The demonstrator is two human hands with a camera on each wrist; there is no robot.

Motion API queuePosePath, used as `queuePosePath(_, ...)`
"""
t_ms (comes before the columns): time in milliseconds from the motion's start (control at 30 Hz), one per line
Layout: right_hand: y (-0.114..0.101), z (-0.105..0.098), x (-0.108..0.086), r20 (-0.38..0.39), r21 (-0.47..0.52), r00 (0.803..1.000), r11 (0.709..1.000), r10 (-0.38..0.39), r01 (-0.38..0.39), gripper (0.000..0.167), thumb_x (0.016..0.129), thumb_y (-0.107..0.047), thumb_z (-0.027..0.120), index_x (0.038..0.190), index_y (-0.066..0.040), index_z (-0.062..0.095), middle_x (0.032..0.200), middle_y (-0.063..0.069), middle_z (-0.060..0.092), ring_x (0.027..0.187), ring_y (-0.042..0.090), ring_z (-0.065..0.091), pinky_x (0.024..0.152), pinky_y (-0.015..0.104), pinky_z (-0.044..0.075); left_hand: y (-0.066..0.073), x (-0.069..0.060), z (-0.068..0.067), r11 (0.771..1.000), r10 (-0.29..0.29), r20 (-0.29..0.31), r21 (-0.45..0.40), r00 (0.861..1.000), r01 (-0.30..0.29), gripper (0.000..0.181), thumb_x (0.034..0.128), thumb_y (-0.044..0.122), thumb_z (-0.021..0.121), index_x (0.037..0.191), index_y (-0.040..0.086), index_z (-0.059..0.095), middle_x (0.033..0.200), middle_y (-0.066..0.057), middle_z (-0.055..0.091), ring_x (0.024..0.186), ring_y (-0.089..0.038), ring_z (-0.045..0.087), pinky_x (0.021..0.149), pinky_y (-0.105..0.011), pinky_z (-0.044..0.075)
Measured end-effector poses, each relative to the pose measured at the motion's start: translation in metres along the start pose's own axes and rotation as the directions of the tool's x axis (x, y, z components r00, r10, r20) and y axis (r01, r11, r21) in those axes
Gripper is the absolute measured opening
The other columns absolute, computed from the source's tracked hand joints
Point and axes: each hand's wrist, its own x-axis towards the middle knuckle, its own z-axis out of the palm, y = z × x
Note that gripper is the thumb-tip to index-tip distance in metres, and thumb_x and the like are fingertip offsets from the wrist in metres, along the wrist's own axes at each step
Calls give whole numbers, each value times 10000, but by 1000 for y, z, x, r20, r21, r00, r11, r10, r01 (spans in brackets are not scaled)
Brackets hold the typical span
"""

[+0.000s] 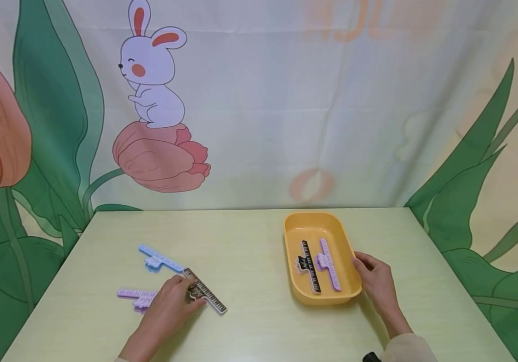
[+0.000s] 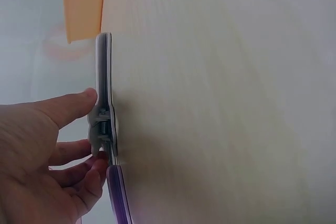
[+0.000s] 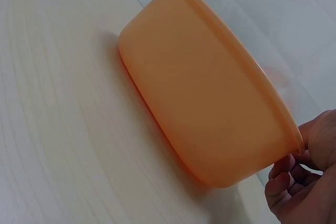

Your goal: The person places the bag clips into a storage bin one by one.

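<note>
My left hand pinches a black piano-key-patterned clip by its middle, at the left of the table. In the left wrist view, the thumb and fingers are at the clip's spring part. A light blue clip lies against the black clip's far end. Beside the left hand is a purple clip, partly hidden by it. My right hand grips the right rim of a yellow tray, thumb on top and fingers beneath. Inside lie another black clip and another purple clip.
The light wooden table lies between the tray and the loose clips. A printed curtain with a rabbit and flowers hangs behind the table's back edge. A small black object shows near the right sleeve.
</note>
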Motion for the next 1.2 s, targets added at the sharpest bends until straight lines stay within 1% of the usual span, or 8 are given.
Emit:
queuePosePath(233,1,1,1,-2,-2,1000,1000,8,-8,411,1071,-194,587,1384,72,602,1339,264,625,1113,288,603,766,109,502,1,2,1,1000,-4,8,-2,1000,4,539,858,271,848,1237,-74,683,1144,-205,662,1076,-371,638,973,-533,516)
queuePosePath(567,2,1,2,1,5,1000,1000,3,-3,412,1069,-203,590,1380,68,608,1318,257,634,1082,280,605,747,111,504,2,2,2,999,-30,20,-31,999,30,553,867,248,838,1259,-97,657,1172,-230,666,1101,-398,644,982,-543,516)
queuePosePath(733,2,1,2,2,-1,1000,1000,0,0,413,1070,-203,589,1381,68,607,1320,255,633,1086,282,604,749,109,502,2,2,3,999,-33,17,-39,999,34,542,869,224,835,1258,-105,651,1172,-225,666,1101,-392,647,980,-540,519)
queuePosePath(933,1,1,3,1,-8,1000,1000,5,-5,412,1069,-195,588,1383,72,601,1328,257,628,1087,274,602,754,104,504,3,3,3,997,-59,14,-58,998,60,502,866,184,837,1248,-91,662,1161,-217,663,1055,-353,657,943,-515,542)
queuePosePath(1067,1,1,2,-4,-9,1000,1000,1,-1,402,1068,-182,587,1374,78,606,1309,262,635,1074,272,604,743,104,499,3,5,2,996,-52,6,-77,999,53,474,861,154,832,1235,-89,670,1153,-217,668,1032,-342,657,917,-508,553)
queuePosePath(1200,1,1,1,-5,-3,1000,1000,-4,4,399,1067,-180,590,1368,80,611,1294,263,640,1063,268,604,739,108,500,4,6,0,995,-47,-1,-90,999,46,476,859,147,831,1242,-84,668,1183,-236,665,1067,-367,656,942,-518,547)
